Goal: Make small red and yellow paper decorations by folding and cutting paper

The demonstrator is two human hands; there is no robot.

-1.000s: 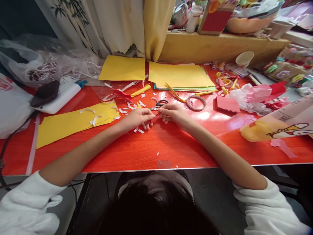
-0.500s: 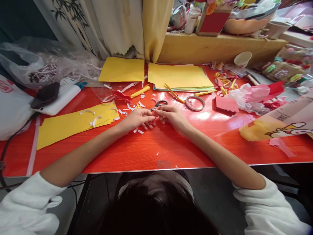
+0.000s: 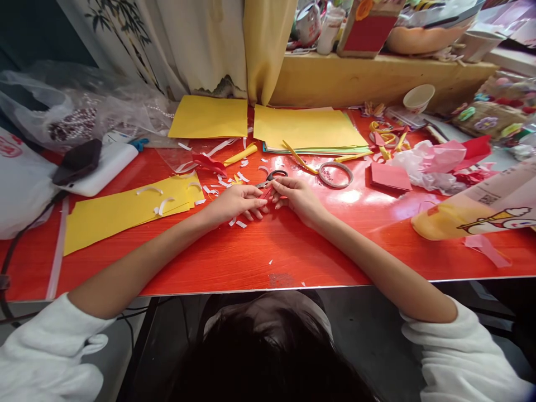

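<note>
Between my fingertips is a small piece of red paper [image 3: 267,192], mostly hidden by the fingers. My left hand [image 3: 239,202] pinches it from the left, thumb and forefinger pressed together. From the right, my right hand [image 3: 298,198] grips its other side, the fingers curled close to the left fingertips. Just beyond the hands lie scissors [image 3: 277,175] with black handles, their blades partly covered by the fingers. White paper scraps [image 3: 240,224] are scattered under and beside my left hand. A roll of tape [image 3: 335,175] rests on the red table to the right of the scissors.
Yellow paper strips [image 3: 125,215] lie left; yellow sheets [image 3: 310,128] are stacked at the back. Right of the hands are a pile of red paper squares [image 3: 390,177], crumpled tissue paper [image 3: 435,159] and a drink cup [image 3: 444,218]. A phone [image 3: 79,162] sits far left on a white box.
The red paper now shows a little more between my fingertips, and the fingers have shifted slightly. The whole view has moved a touch; both hands stay in the same spot.
</note>
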